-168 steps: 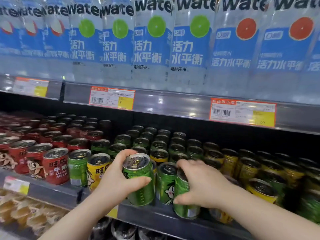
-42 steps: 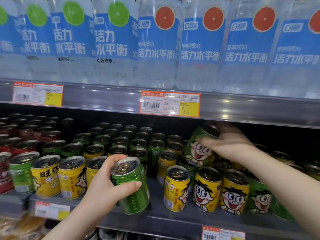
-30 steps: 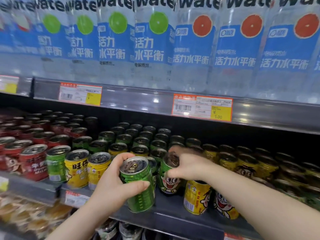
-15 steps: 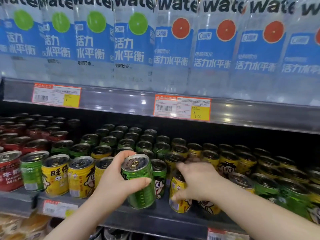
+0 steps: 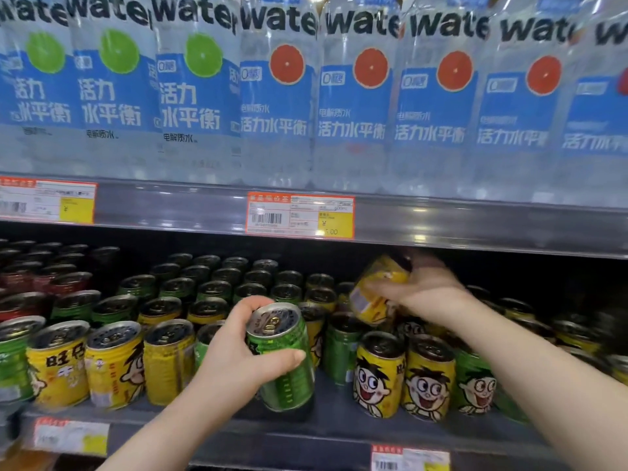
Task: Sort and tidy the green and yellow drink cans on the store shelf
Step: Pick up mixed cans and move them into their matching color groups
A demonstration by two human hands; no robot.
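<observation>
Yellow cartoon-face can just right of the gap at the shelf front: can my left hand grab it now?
Probably not yet. The yellow can stands unblocked at the shelf front, but the left hand grips a green can, leaving no free fingers.

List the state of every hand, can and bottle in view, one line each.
left hand: grips the green can.
green can: held at the shelf front, slightly tilted, top sealed.
right hand: grips the yellow can.
yellow can: raised above the rows, tilted, blurred.
front-row cans: upright on the shelf, green and yellow mixed.
water bottles: upright, one level up.
</observation>
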